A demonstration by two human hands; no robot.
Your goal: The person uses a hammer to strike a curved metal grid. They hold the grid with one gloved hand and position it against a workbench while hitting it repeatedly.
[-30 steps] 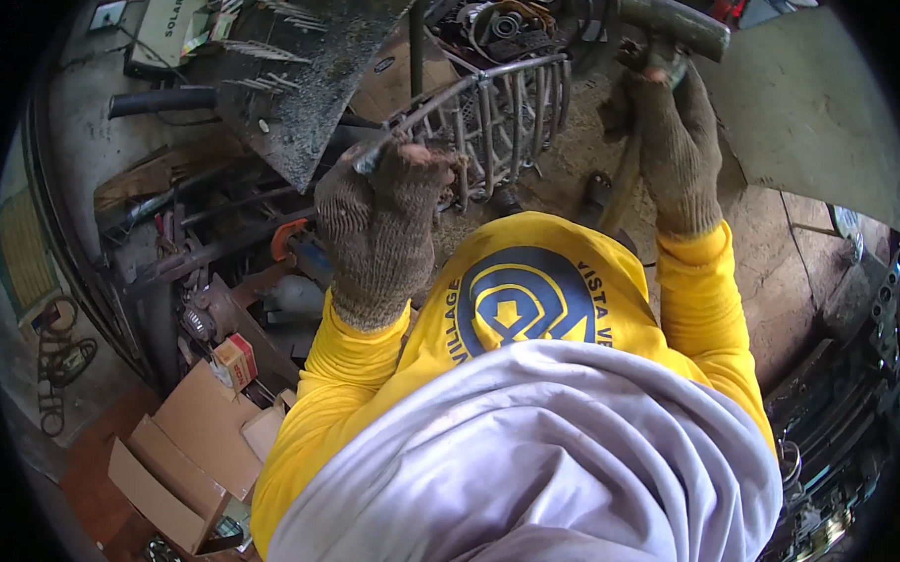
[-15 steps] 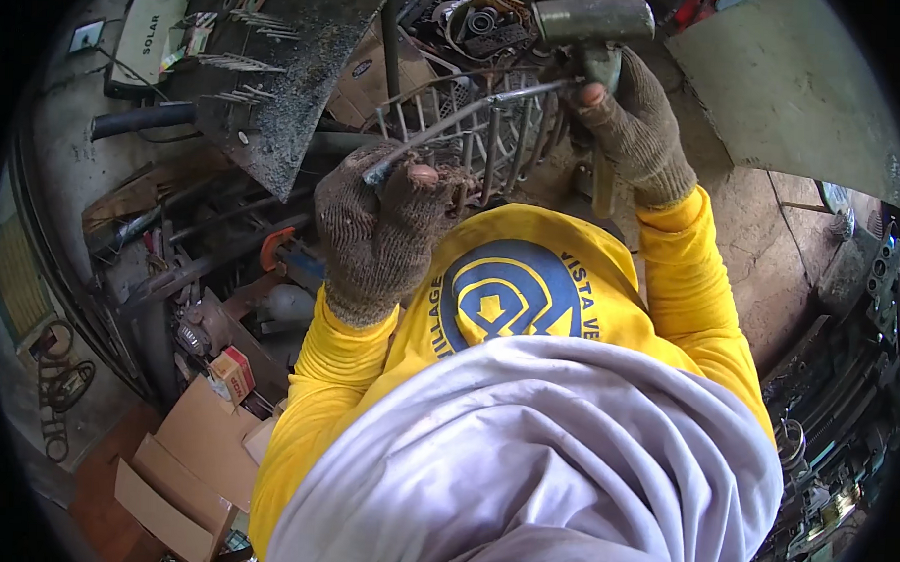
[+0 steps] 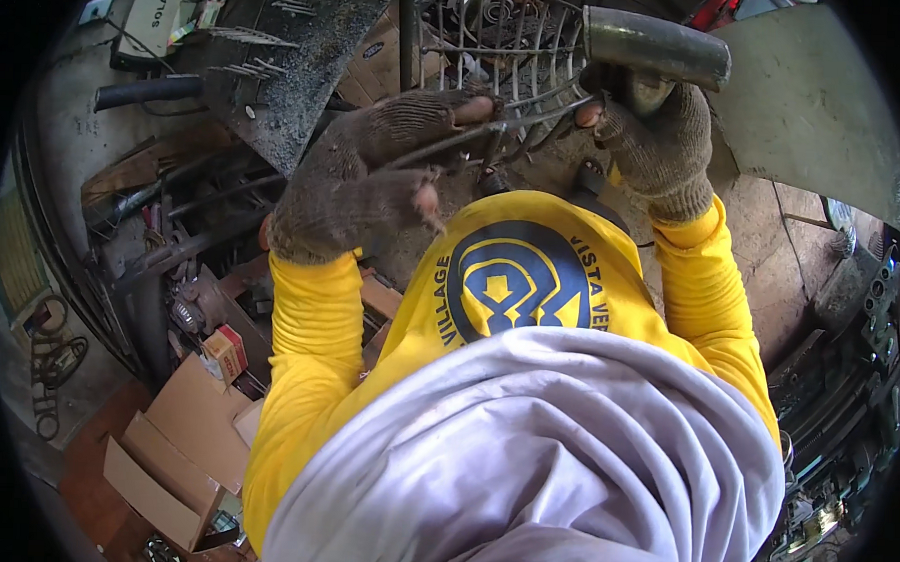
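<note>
My left hand (image 3: 350,173), in a brown knit glove with bare fingertips, has its thumb and fingers spread apart. A thin curved metal rod (image 3: 460,135) passes through the gap between them, reaching across to my right hand. My right hand (image 3: 665,155), gloved the same way, is closed around a hammer just below its thick cylindrical metal head (image 3: 661,49). The rod's far end comes close to the right thumb; whether that hand grips it too I cannot tell. Beyond both hands stands a basket-like grid of metal bars (image 3: 517,53).
At the far left a metal sheet (image 3: 309,53) carries dark grit and several thin rods. Another flat sheet (image 3: 813,96) lies at the far right. Open cardboard boxes (image 3: 192,431) sit at the lower left. Metal parts (image 3: 843,394) crowd the right side.
My left hand has loosened from the rod, its fingers spreading. My right hand has moved right with the hammer, whose head now sits lower and farther right. More of the grid shows.
</note>
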